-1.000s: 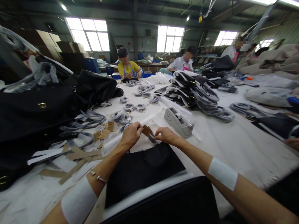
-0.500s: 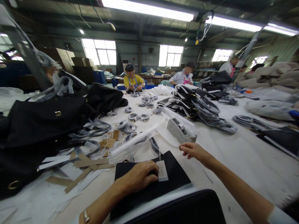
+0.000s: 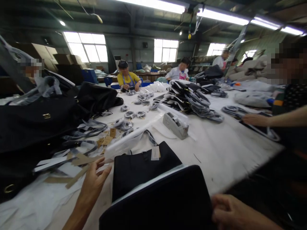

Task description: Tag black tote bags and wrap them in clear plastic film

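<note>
A black bag (image 3: 129, 171) lies on the table in front of me, with a small white tag (image 3: 155, 153) on its upper part. Its large black flap (image 3: 158, 201) is lifted toward me, a pale lining strip showing along the edge. My right hand (image 3: 231, 210) has its fingers curled on the flap's right edge; motion blurs them a little. Just left of the bag, my left hand (image 3: 94, 179) is raised with thumb and fingers apart, holding nothing. A grey tape dispenser (image 3: 176, 125) stands beyond the bag.
Black bags (image 3: 45, 123) are heaped at left, above paper and card strips (image 3: 79, 167). Wrapped coiled straps (image 3: 129, 115) and brown tags (image 3: 106, 140) lie mid-table. A pile of black bags (image 3: 187, 95) stands further back. At right a co-worker's hand (image 3: 255, 120) touches a black piece.
My left hand has left the bag and moved left. My right hand has come down from near the dispenser to the flap, which stands higher. The view has turned right, bringing in a co-worker.
</note>
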Demonstrator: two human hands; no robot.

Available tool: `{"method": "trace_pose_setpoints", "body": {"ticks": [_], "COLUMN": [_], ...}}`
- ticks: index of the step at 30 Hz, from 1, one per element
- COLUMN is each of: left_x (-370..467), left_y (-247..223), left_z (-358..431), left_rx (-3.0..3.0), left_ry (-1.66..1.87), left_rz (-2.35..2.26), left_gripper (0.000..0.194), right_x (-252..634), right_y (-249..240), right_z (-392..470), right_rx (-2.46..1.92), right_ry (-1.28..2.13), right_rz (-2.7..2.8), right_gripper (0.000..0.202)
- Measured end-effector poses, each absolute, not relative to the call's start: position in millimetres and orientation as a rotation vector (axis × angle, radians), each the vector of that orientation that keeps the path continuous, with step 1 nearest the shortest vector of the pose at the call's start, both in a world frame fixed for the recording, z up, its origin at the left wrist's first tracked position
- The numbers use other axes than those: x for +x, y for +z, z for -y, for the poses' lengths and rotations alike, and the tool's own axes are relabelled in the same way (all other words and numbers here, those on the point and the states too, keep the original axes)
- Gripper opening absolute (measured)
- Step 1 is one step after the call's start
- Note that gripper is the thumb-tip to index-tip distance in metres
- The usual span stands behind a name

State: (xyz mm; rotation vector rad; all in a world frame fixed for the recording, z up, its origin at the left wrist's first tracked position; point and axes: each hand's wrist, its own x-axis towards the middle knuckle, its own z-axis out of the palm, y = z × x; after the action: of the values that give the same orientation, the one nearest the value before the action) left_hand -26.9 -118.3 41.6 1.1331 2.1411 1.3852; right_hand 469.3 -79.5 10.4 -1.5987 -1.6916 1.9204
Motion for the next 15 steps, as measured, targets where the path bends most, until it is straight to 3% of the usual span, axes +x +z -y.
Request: {"method": "trace_pose_setpoints", "body": {"ticks": [5, 7, 12, 15], "left_x": [-7.9, 0.5, 16.8, 21.5], "left_y": [23.2, 22.5, 34.4, 39.6], "left_z": [140.1, 148.3, 172.6, 183.7], "left_rx": [0.631, 0.523, 0.616, 0.68], "left_ry": [1.429, 1.41, 1.422, 1.39], "left_rz": [-1.911, -1.817, -1.671, -1.677], "left_gripper": [0.073, 0.08, 0.123, 0.131], "right_x": [440.8, 432.4, 404.4, 392.9], "right_y": [30.6, 36.4, 45.9, 55.7], "right_z": [64.8, 52.6, 28.1, 16.6], "right_rx": [-1.685, -1.536, -1.297, -1.318], "right_ry": [1.257, 1.309, 1.685, 1.789], "right_rz": [1.677, 1.671, 1.498, 1.434], "right_gripper": [0.054, 0.065, 0.078, 0.073]}}
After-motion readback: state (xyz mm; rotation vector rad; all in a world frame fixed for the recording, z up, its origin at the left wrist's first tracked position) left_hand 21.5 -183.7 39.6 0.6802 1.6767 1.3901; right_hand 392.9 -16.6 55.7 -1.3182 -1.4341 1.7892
